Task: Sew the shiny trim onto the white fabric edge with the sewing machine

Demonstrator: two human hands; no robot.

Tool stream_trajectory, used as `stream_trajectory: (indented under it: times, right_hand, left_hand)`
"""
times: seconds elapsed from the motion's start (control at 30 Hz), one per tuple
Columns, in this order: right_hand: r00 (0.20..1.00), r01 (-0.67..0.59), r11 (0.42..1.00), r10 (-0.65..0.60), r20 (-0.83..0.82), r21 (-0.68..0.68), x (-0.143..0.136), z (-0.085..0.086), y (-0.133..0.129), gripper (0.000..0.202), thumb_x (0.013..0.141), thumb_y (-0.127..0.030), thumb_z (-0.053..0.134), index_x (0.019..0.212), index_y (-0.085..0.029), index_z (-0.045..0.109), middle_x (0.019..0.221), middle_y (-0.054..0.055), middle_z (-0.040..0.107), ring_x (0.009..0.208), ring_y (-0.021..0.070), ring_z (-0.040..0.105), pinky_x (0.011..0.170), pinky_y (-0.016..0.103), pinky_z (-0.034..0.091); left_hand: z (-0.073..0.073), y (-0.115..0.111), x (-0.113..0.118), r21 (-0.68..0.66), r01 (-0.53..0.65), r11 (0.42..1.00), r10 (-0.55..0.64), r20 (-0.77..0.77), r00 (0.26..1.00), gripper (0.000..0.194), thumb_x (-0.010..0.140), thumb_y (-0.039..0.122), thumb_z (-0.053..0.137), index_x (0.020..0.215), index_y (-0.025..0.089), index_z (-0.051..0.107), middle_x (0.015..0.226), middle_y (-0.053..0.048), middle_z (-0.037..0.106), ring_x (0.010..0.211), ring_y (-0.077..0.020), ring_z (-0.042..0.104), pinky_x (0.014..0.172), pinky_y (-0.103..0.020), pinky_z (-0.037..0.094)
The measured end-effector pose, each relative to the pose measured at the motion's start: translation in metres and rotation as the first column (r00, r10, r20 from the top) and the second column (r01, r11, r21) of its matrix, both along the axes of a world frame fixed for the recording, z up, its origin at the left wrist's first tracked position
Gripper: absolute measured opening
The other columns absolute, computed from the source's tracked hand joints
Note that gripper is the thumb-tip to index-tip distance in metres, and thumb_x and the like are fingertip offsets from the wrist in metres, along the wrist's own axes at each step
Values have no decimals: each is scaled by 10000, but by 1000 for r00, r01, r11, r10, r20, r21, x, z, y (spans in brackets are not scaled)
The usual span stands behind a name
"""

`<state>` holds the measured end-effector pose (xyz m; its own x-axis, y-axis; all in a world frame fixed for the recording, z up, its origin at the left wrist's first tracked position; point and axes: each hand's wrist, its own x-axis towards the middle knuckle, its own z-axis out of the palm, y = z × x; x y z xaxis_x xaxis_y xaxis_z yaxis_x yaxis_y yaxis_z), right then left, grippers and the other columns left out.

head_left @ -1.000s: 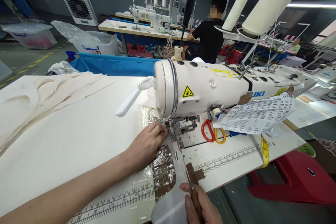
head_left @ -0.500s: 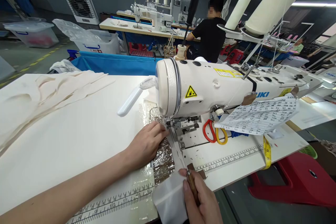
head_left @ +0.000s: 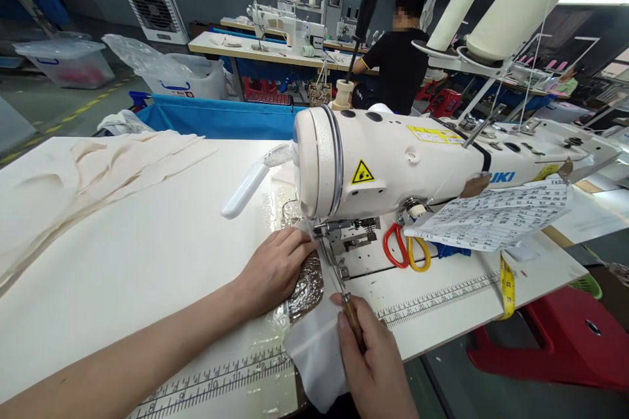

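Observation:
The white sewing machine point(head_left: 388, 163) stands in front of me. My left hand point(head_left: 280, 262) is closed beside its presser foot, fingers together on a strip of white fabric point(head_left: 314, 347); the fingertips are partly hidden. My right hand point(head_left: 371, 353) is wrapped round the wooden handle of an awl point(head_left: 352, 321). The awl's thin metal shaft points forward along the strip toward the presser foot. The strip's near end hangs over the table's front edge, beside my right hand. Under the fabric, shiny clear tape covers a brown patch point(head_left: 307, 285) of the table.
Red-and-yellow-handled scissors point(head_left: 396, 245) lie right of the needle area. A handwritten paper point(head_left: 491, 213) hangs off the machine, near a yellow measuring tape point(head_left: 507, 288). Cream fabric pieces point(head_left: 88, 177) lie at the left. A red stool point(head_left: 555, 340) stands at right; a person point(head_left: 405, 65) sits beyond.
My right hand has moved a little forward with the awl, closer to the presser foot. The white strip has shifted forward slightly. My left hand stays nearly in place; the view has shifted a little.

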<state>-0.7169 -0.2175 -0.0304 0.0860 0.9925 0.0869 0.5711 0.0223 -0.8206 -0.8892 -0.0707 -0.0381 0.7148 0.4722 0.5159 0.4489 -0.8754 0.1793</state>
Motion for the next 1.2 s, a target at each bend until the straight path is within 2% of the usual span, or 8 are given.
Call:
stream_trajectory:
  times: [0.17,0.43,0.6,0.77,0.83,1.03,1.13,1.2]
  right_hand:
    - [997,-16,1000,16,78,-7,1,0,5,252,1029,-296,365,1141,-251,586,1012,23,740,854,156,706,749,218,538]
    - [992,-26,1000,25,120,3,-1,-7,11,278,1029,-279,365,1208,-227,571,1106,51,738,1000,182,707,804,246,555]
    - [979,-43,986,10,201,161,-8,-4,15,272,992,-180,367,1167,-176,576,1010,77,749,896,183,731,735,244,570]
    - [968,-98,922,0,253,375,-17,6,18,314,945,-110,396,1205,-195,549,1004,62,744,882,174,733,715,238,573]
    - [972,-127,886,21,235,446,-24,13,20,331,933,-97,399,1219,-186,539,989,64,743,870,172,729,726,246,572]
    - [973,-212,820,123,197,532,-46,27,23,311,919,-110,407,1190,-136,558,867,76,724,741,192,704,649,278,571]
    - [975,-195,819,101,199,539,-44,20,16,295,936,-144,397,1182,-146,560,832,69,723,685,196,704,589,278,554]
    - [979,-136,865,41,202,483,-35,11,12,286,963,-165,381,1191,-161,554,872,69,744,709,199,726,585,274,550]
  left_hand:
    - [-2,0,0,20,81,997,-81,18,997,277,955,41,380,1094,100,613,1055,-127,653,956,-233,593,778,-387,549]
    - [3,-1,2,91,9,996,2,-119,993,346,948,55,339,1139,33,627,1085,-177,649,975,-270,617,759,-416,581]
    - [2,-1,1,59,-13,998,21,-134,991,366,930,65,351,1172,56,626,1110,-179,630,1016,-290,603,795,-449,582]
    - [-2,2,4,-7,-9,1000,8,-67,998,348,926,78,380,1190,71,607,1109,-168,608,1002,-270,580,824,-437,576]
    - [-2,4,9,-4,-18,1000,17,-71,997,305,922,88,388,1108,95,630,1049,-151,608,949,-255,570,819,-425,569]
    - [8,10,22,118,-99,988,133,-319,938,309,947,58,363,811,143,627,807,-105,591,760,-233,529,630,-338,511]
    - [7,12,19,30,-177,984,179,-176,968,260,982,140,408,845,163,628,811,-79,605,767,-209,563,607,-297,507]
    - [4,15,14,-87,-205,975,203,-32,979,237,987,219,442,864,175,640,810,-59,619,755,-192,587,612,-287,516]
